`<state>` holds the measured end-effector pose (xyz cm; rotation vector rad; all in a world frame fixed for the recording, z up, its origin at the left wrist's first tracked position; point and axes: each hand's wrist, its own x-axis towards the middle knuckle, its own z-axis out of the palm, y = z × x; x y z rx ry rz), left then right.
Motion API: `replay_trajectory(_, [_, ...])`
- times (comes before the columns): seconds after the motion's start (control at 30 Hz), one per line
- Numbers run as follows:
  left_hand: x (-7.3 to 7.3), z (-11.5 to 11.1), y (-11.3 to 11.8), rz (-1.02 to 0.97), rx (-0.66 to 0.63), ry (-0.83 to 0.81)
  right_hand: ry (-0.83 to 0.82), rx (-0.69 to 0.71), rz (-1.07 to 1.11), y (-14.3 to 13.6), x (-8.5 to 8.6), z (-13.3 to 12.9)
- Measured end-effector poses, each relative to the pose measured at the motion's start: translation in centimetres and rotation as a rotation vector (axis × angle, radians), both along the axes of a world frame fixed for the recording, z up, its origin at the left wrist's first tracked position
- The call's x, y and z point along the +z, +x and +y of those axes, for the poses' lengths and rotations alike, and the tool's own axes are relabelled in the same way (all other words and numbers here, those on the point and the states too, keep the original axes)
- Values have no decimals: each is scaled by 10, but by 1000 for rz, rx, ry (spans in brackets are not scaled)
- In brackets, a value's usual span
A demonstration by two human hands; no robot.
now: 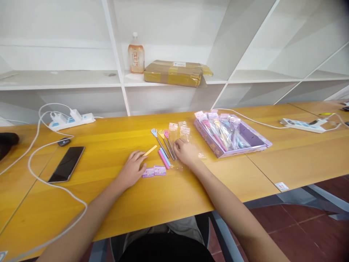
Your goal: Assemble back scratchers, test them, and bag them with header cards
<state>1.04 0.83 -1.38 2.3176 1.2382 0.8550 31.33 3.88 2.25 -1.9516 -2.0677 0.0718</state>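
Observation:
My left hand [132, 168] has a yellow stick [149, 150] at its fingertips, beside two small purple cards [159, 170]. My right hand [185, 151] is curled over clear plastic bags [184, 131]; its fingers are bent, and what they hold is hidden. Between the hands lie three metal rods with hand-shaped ends: blue [154, 132], yellow [161, 134] and pink [166, 134]. Below them rest a pink tube [164, 159] and a blue tube [165, 157], side by side.
A purple box [256, 144] of bagged items stands to the right. At left are a phone [67, 164], a white cable and a power strip [79, 121]. Another strip [302, 125] lies far right. The shelf behind holds a bottle [136, 56] and a taped carton [174, 73].

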Motion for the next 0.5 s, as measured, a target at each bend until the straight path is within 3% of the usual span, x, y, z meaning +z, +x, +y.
replay_trajectory(0.2, [2, 4, -4, 55, 89, 45, -83, 111, 8, -19, -6, -2])
replay_trajectory(0.5, [1, 3, -2, 33, 145, 28, -116, -7, 32, -15, -10, 6])
